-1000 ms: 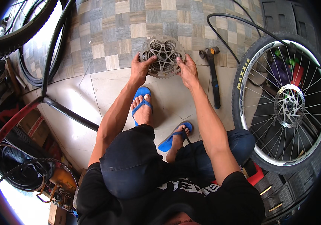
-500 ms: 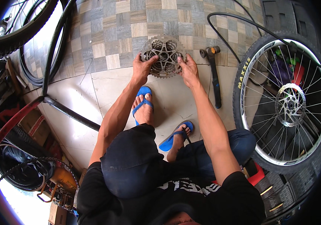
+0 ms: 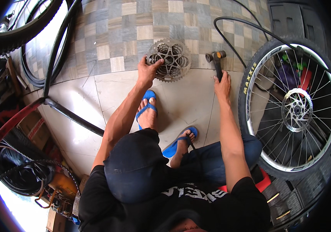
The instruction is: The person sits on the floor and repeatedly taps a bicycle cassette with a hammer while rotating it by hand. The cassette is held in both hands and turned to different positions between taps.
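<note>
A grey bicycle cassette (image 3: pixel 172 74) with wide toothed sprockets is in front of me, its spoked back face turned up. My left hand (image 3: pixel 148 71) grips its left rim, the thumb over the spokes and the fingers tucked behind. To the right, my right hand (image 3: pixel 223 86) is closed around the dark handle of a mallet (image 3: pixel 216 57). The mallet's head has a black face and an orange one and points away from me. The lower end of its handle is hidden under my hand and wrist.
A bicycle wheel (image 3: pixel 246 116) with a disc rotor (image 3: pixel 296 110) lies at the right, a black hose (image 3: pixel 246 26) curving over it. Tyres and a red-and-black frame tube (image 3: pixel 14 125) crowd the left. My feet in blue flip-flops (image 3: pixel 147 110) rest on the tiles.
My right hand has let go of the cassette's right side, moved right and taken hold of the mallet's handle. My left hand still holds the cassette, which is slightly lower in view.
</note>
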The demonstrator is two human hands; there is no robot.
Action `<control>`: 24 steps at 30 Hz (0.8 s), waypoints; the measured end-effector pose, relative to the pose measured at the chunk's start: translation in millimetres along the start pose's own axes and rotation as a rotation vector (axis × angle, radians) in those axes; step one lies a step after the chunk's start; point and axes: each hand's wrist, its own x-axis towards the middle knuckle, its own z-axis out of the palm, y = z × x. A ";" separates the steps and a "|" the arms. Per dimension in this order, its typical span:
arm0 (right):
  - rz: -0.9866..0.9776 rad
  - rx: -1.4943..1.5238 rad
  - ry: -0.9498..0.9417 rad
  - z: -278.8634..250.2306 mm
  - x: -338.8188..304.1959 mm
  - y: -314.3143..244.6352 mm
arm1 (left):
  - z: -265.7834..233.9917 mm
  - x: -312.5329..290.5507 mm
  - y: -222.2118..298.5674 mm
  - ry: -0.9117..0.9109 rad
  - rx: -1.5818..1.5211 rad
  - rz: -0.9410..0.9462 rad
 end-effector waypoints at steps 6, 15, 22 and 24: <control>-0.018 0.264 0.010 -15.6 -14.5 -28.8 | -0.1 -2.5 0.3 0.025 0.056 0.003; -0.271 0.302 -0.146 -33.7 -74.2 -144.1 | 2.0 -3.6 3.0 0.018 0.050 0.040; -0.296 0.243 -0.220 -22.0 -72.7 -155.1 | 2.0 -2.5 1.3 0.032 0.070 0.050; -0.310 0.220 -0.221 -18.9 -70.2 -154.4 | 1.7 -1.6 0.1 0.028 0.065 0.052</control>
